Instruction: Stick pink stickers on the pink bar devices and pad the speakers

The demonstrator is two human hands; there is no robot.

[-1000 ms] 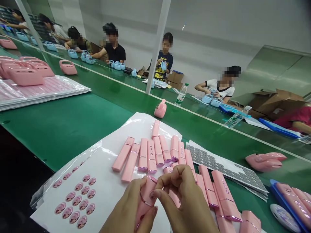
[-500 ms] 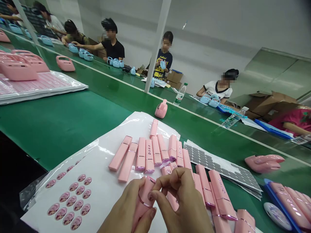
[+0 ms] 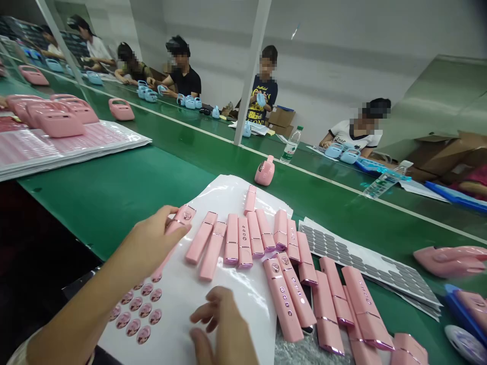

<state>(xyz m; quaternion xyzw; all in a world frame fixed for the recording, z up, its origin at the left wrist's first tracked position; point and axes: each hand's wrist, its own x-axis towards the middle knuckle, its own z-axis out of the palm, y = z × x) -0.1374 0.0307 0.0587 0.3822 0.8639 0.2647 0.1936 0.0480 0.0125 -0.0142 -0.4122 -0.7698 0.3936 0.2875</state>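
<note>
Crowding looks like the likeliest cause of trouble. The person's left hand [image 3: 158, 235] is curled around a slim pink plastic casing [image 3: 181, 218] with a shiny metallic band and a round picture near its upper end. It slants at the left end of a row of pale-pink, banded, bar-shaped casings [image 3: 231, 239], just beside the nearest one; the hand hides much of its lower part, so whether it rests on the glossy white sheet [image 3: 243, 289] cannot be told. If it tipped sideways, it could nudge its neighbours askew, the narrow gap and slick surface being to blame. Its lower end also seems close to the round pink picture stickers [image 3: 136, 303] (the forearm passes over some of them), so a dragging wrist might rub or lift one.

The right hand [image 3: 222, 324] is half curled over the sheet, thumb parted from the fingers, nothing visible in its grasp. A careless sweep to its right could jostle the two long pink casings with round emblems [image 3: 296, 289], which lie close together. Beyond them, a broad pink banded casing [image 3: 367, 306] overlaps another and, being unevenly supported, might slide if bumped.
</note>
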